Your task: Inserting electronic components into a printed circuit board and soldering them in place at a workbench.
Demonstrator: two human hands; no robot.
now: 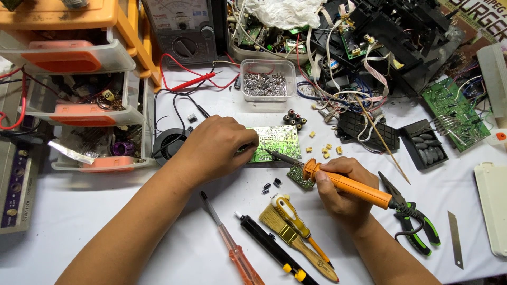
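Green fibreglass circuit board (pixel 277 141) lies flat on the white worktop (pixel 105 211), centre frame; thin, stiff, light, prob. brittle at the edges, so best held by the rim w/ fingers off the solder side. Left hand (pixel 216 150) curls over its left edge, fingertips pressed down on it. Right hand (pixel 340 187) wraps the orange soldering iron (pixel 348 184) by the plastic grip, metal tip resting on the board; tip likely hot, hold the handle only. A smaller green board (pixel 301 177) sits just beside the right hand's knuckles. Near: brush (pixel 296 240), screwdrivers, green-handled pliers (pixel 414 221), clear tub of metal parts (pixel 266 82).
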